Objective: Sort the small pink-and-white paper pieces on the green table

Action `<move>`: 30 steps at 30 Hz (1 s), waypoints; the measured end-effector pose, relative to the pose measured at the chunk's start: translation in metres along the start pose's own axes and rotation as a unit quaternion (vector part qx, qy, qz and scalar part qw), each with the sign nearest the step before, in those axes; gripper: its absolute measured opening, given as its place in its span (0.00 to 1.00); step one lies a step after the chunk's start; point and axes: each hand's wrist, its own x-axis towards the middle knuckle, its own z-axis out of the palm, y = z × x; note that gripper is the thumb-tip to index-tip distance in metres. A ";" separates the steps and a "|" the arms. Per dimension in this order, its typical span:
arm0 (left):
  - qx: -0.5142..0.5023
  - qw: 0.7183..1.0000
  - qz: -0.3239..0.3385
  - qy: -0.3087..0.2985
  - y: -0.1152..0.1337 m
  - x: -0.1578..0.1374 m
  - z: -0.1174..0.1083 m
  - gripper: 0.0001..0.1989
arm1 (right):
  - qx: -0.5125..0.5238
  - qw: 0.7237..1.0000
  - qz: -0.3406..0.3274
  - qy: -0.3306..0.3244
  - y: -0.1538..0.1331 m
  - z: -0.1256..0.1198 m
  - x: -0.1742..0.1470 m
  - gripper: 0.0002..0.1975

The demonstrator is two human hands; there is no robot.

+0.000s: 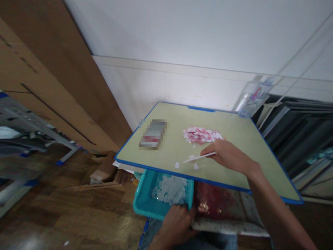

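My right hand is closed around a slim white pointed tool, held low over the pale green board of a small table. I cannot tell whether the tool is a stick or tweezers. Small white squares lie around its tip. Beyond them sits a pile of pink and white pieces. Below the table's front edge, my left hand is curled over the near right rim of a teal basin. Many small whitish pieces fill part of that basin. The left fingertips are partly hidden.
A blurred-out phone-like object lies on the board's left. A clear plastic bottle stands at the back right corner. Beside the basin is a red-stained tray. Cardboard rises at left; dark panels lean at right.
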 end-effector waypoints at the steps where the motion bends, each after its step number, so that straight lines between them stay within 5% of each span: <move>1: -0.003 1.000 -0.002 -0.002 0.000 0.000 0.000 0.18 | -0.010 1.000 -0.010 -0.017 -0.001 -0.002 0.004 0.10; 5: -0.005 1.000 -0.004 -0.004 0.001 0.000 -0.003 0.19 | -0.061 0.995 -0.039 -0.063 -0.004 -0.008 0.023 0.10; 17: -0.013 1.000 -0.012 -0.012 0.001 0.000 -0.006 0.19 | -0.159 0.984 -0.051 -0.056 -0.004 -0.011 0.041 0.08; 30: -0.008 1.000 -0.015 -0.008 0.002 0.000 -0.006 0.22 | -0.057 0.994 -0.069 -0.062 -0.006 -0.001 0.035 0.09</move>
